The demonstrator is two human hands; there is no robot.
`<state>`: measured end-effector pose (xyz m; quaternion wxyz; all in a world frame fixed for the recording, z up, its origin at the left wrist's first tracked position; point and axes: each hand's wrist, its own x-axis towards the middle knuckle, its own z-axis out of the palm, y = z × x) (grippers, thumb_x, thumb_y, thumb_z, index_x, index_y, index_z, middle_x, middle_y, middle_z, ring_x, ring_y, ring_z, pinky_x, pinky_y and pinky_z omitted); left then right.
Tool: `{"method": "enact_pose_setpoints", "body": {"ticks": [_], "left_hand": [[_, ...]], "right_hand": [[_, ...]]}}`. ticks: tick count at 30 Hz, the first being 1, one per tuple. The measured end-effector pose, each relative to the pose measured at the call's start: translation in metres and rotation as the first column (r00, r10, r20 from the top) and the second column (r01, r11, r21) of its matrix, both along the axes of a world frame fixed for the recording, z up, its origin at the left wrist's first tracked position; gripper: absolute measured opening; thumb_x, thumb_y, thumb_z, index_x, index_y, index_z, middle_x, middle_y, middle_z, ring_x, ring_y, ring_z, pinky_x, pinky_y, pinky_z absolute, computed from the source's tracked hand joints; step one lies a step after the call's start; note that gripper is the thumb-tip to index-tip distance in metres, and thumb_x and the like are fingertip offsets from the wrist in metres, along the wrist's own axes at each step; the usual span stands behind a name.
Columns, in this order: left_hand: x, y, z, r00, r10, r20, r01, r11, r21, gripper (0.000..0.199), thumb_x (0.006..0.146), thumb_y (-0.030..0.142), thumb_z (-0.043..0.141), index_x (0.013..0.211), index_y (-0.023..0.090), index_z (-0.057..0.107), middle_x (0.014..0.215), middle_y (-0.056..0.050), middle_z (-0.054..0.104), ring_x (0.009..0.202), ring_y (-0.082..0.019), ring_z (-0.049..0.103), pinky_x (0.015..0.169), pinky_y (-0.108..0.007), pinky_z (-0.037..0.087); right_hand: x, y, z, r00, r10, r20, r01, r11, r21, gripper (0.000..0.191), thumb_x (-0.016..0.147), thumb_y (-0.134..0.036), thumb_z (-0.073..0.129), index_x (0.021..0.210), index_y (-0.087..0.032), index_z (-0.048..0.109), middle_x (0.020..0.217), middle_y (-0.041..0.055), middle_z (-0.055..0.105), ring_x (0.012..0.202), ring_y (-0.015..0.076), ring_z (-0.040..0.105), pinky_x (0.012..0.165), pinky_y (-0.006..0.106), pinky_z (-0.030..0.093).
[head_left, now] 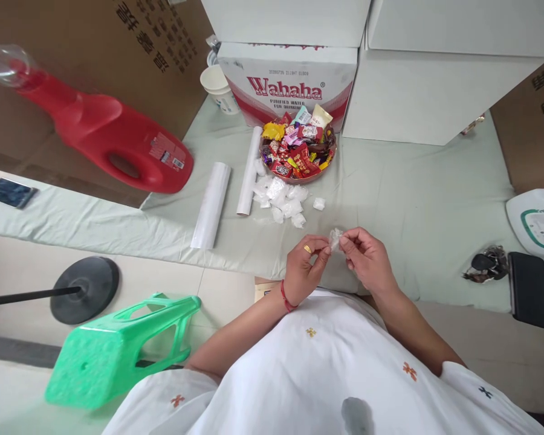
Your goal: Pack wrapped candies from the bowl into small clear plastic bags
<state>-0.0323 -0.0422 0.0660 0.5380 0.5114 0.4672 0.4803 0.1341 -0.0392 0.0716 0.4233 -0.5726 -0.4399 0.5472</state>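
Observation:
Between my two hands, over the near edge of the cloth-covered table, is a small crumpled piece of clear plastic [336, 238]. My left hand [304, 266], with a gold ring and a red wrist string, pinches its left side. The fingertips of my right hand [367, 257] grip its right side. Just beyond them lies a heap of small folded clear plastic packets [283, 199], and one packet [318, 203] sits apart to its right. Behind the heap stands a round dish [303, 180] piled with wrapped candies [299, 142].
Two white rolls, one [211, 205] nearer and one [249, 172] by the dish, lie left of the heap. A Wahaha box [290, 78] stands behind. Left are a red bottle [118, 133] and a green stool [118, 350]; right are a black phone [529, 290] and keys [486, 264].

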Motion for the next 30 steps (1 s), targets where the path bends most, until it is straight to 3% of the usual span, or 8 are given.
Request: {"method": "enact_pose_setpoints", "body": {"ticks": [7,11,14,18,21,24,27,30], "left_hand": [[0.001,0.007,-0.001,0.982,0.068,0.175,-0.031,0.978,-0.205,0.039,0.084,0.048,0.080,0.112,0.023,0.070,0.105,-0.007,0.069,0.092,-0.020,0.061,0.072,-0.028,0.050],[0.001,0.020,0.001,0.993,-0.032,0.112,0.059,0.968,-0.244,0.032,0.078,0.044,0.086,0.085,0.017,0.071,0.075,-0.001,0.064,0.069,-0.012,0.054,0.064,-0.025,0.043],[0.001,0.024,-0.001,0.991,0.067,0.112,-0.042,0.976,-0.213,0.032,0.081,0.045,0.082,0.080,0.017,0.066,0.068,0.003,0.059,0.060,-0.008,0.049,0.060,-0.023,0.041],[0.000,0.020,-0.005,0.986,0.143,0.083,-0.135,0.986,-0.101,0.027,0.093,0.045,0.071,0.091,0.020,0.061,0.064,0.005,0.057,0.054,-0.008,0.052,0.052,-0.020,0.042],[-0.001,0.013,-0.005,0.988,0.109,-0.109,-0.093,0.986,0.138,0.016,0.101,0.036,0.061,0.096,0.021,0.061,0.074,0.002,0.063,0.060,-0.009,0.061,0.057,-0.020,0.050],[-0.002,0.007,-0.003,0.930,0.100,-0.355,0.081,0.883,0.462,0.010,0.101,0.023,0.055,0.099,0.021,0.064,0.091,-0.003,0.068,0.073,-0.010,0.066,0.065,-0.021,0.054],[0.002,0.001,-0.005,0.891,0.100,-0.443,0.208,0.776,0.595,0.013,0.099,0.016,0.055,0.103,0.022,0.065,0.096,-0.004,0.070,0.081,-0.012,0.068,0.072,-0.022,0.056],[0.008,-0.005,-0.012,0.963,0.058,-0.264,0.070,0.890,0.451,0.007,0.101,0.022,0.055,0.102,0.022,0.062,0.096,-0.004,0.068,0.077,-0.011,0.067,0.068,-0.023,0.057]], "right_hand": [[0.004,-0.009,0.005,0.933,0.038,0.357,-0.145,0.950,0.276,0.026,0.102,-0.048,0.055,0.090,-0.026,0.062,0.077,0.0013,0.062,0.065,0.0160,0.056,0.063,0.031,0.046],[0.006,-0.014,0.002,0.890,0.032,0.454,-0.258,0.857,0.445,0.015,0.103,-0.033,0.052,0.094,-0.027,0.062,0.088,0.0040,0.067,0.079,0.0177,0.061,0.073,0.032,0.049],[0.009,-0.019,-0.002,0.881,-0.055,0.469,-0.206,0.850,0.486,0.015,0.103,-0.031,0.051,0.093,-0.026,0.061,0.086,0.0044,0.067,0.079,0.0184,0.061,0.073,0.034,0.050],[0.014,-0.028,-0.013,0.933,-0.038,0.359,-0.111,0.917,0.384,0.018,0.103,-0.038,0.053,0.091,-0.025,0.059,0.081,0.0023,0.062,0.070,0.0162,0.056,0.067,0.032,0.050],[0.015,-0.029,-0.015,0.997,0.002,0.079,-0.017,0.983,0.184,0.029,0.102,-0.053,0.052,0.099,-0.025,0.061,0.091,0.0041,0.064,0.075,0.0167,0.058,0.060,0.029,0.053],[0.013,-0.023,-0.009,0.994,-0.014,-0.109,0.024,0.996,0.088,0.046,0.098,-0.066,0.050,0.115,-0.025,0.063,0.111,0.0088,0.066,0.099,0.0226,0.062,0.064,0.031,0.059],[0.009,-0.012,-0.003,0.999,0.016,-0.043,-0.012,0.997,0.072,0.039,0.092,-0.061,0.066,0.103,-0.024,0.068,0.105,0.0071,0.067,0.097,0.0222,0.063,0.071,0.031,0.058],[0.007,-0.004,-0.005,0.997,-0.065,-0.038,0.069,0.993,0.093,0.029,0.091,-0.051,0.070,0.086,-0.022,0.067,0.087,0.0028,0.067,0.081,0.0171,0.062,0.075,0.031,0.055]]}}
